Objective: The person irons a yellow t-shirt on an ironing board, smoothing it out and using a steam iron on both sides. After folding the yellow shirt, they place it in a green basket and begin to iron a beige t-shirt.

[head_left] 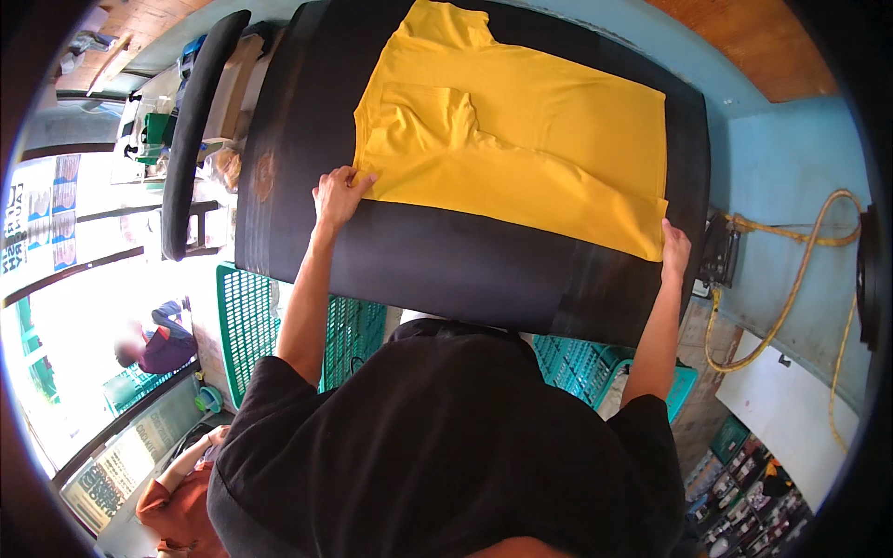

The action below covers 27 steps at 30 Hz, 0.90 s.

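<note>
A yellow short-sleeved shirt [558, 132] lies spread sideways over a black padded table [446, 244], its collar end to the left and its hem to the right. Folds bunch up around its near sleeve [418, 125], which lies over the body. My left hand [340, 195] pinches the near left corner of the cloth between thumb and fingers. At the opposite end, my right hand [674, 250] grips the near corner of the hem. The near edge of the shirt runs fairly straight between both hands.
Green plastic baskets [244, 328] stand below the table's near side, with another basket [575, 366] at right. A narrow black padded board [202, 132] stands beyond the left end. Along the blue wall hangs a yellow hose [788, 328]. Two people, one in an orange top [185, 506], are at left.
</note>
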Available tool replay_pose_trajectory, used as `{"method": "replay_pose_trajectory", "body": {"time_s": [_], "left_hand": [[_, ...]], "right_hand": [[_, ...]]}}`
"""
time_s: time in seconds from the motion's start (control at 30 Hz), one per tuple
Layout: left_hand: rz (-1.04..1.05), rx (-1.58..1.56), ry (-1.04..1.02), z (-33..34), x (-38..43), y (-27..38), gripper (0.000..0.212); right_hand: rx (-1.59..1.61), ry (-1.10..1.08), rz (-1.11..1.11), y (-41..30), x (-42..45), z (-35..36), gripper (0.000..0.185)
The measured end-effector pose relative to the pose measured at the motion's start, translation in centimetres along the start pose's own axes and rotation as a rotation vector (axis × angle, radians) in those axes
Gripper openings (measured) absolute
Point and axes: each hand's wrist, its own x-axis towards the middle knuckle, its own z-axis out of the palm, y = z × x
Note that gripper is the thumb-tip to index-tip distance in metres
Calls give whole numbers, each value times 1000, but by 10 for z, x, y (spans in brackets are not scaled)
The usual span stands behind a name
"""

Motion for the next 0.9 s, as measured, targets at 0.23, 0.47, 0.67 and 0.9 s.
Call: {"method": "replay_pose_trajectory", "body": {"time_s": [0.23,0.47,0.67,0.9], "left_hand": [[-60,-473,-73,-12,-24,-30,35],[-54,-213,134,18,-21,-8,47],[-91,-2,350,14,-20,7,57],[74,409,366,34,-62,-38,47]], "right_hand": [[234,-7,-206,25,17,-4,34],[-47,195,-328,28,-10,14,36],[-42,183,-327,-20,-38,0,32],[-215,188,-558,40,-66,-4,33]]}}
